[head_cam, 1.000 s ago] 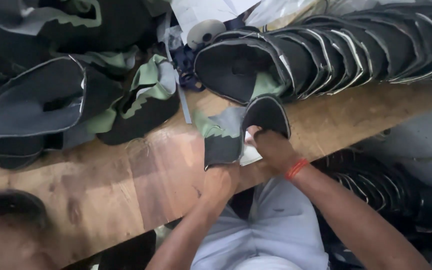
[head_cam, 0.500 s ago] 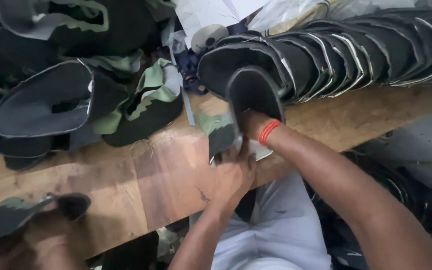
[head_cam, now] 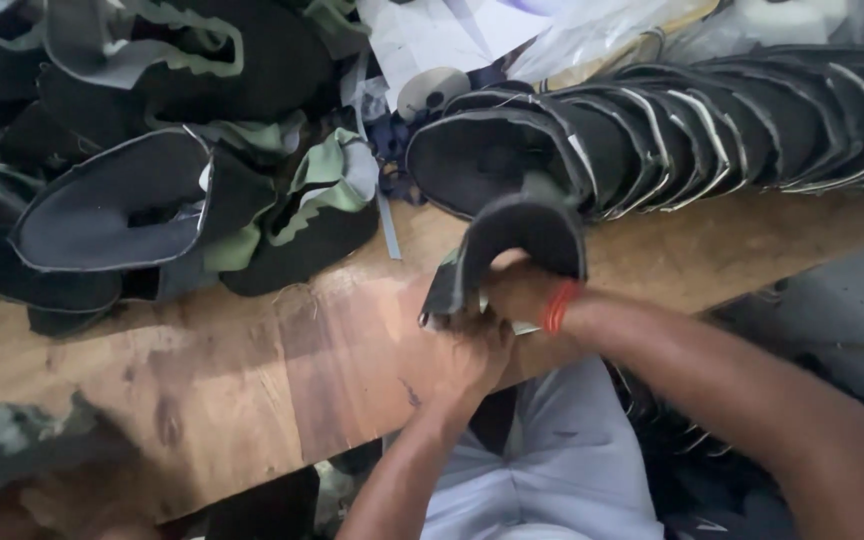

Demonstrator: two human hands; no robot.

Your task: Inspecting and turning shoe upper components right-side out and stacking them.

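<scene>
Thing in hand: a dark curved shoe piece [head_cam: 527, 235] with a bit of green on one side, standing up over the near edge of the wooden desk [head_cam: 252, 370].
Left hand [head_cam: 467, 355]: it is below the piece, and its fingers look closed on the bottom edge.
Right hand [head_cam: 522, 290]: it is tucked under the curved top, with an orange band [head_cam: 559, 305] on the wrist. The piece hides the fingers, so I cannot tell if they pinch it.
Where it sits: the piece bends over the right hand like a little roof, and the left hand touches its low corner.
How it will feel: I think it is light and soft, and bends easily. It should not break or slip much.
Best place to hold: by the edges, one hand low and one inside the curve.
Close by: a row of dark shoe pieces [head_cam: 712, 125] lies just behind, and a pile of dark and green pieces [head_cam: 182, 190] lies at the left.
</scene>
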